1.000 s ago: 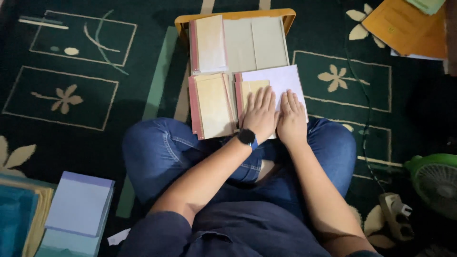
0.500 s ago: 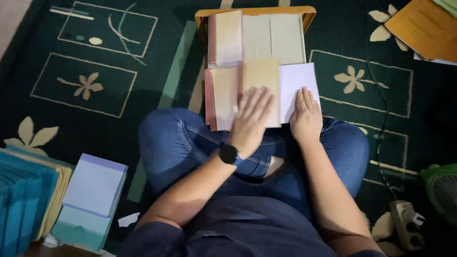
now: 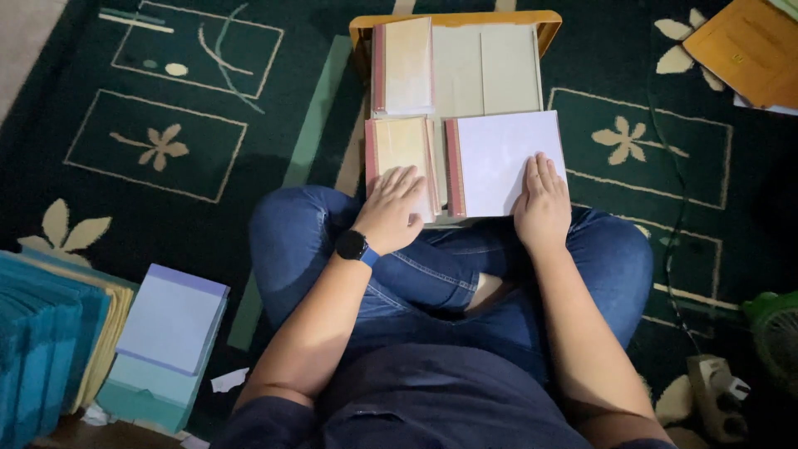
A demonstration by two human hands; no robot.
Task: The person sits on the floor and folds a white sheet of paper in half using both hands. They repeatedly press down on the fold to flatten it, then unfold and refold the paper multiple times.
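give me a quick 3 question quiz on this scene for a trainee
1. True or false: the left hand rests on the cream pad.
2. What lies under the right hand? A) green fan B) white-topped pad C) blue stack
3. Fill in: the pads sit on a low ____ tray on the carpet.

Key
1. True.
2. B.
3. Orange. A third pad lies at the tray's far left.
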